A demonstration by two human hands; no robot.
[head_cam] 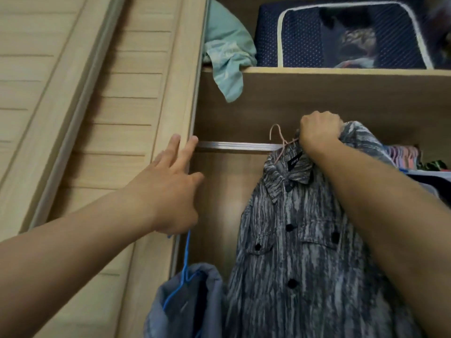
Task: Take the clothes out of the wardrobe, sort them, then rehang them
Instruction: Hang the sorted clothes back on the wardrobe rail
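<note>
Louvred wardrobe door (pixel 80 98) fills the view left of the hanging rail (pixel 234 145). Next comes the left hand (pixel 168 189), its upper fingers stretched straight toward the rail's left end, fingertips at the door's edge; lower fingers are hidden, but a blue hanger (pixel 184 272) hangs down from under the palm, so the hand carries it. That hanger bears a blue-grey garment (pixel 190 301), low and left of the rail. Above the rail's left part, a mint cloth (pixel 227 57) spills over the shelf edge. Right of it, on the shelf, sits a navy storage bag (pixel 341 35). At the rail's right end the right hand (pixel 319 132) is clenched round the shoulder of a grey streaked shirt (pixel 305 240) on a pink hanger (pixel 280 140), whose hook sits at the rail. Further right hang more clothes (pixel 410 159).
</note>
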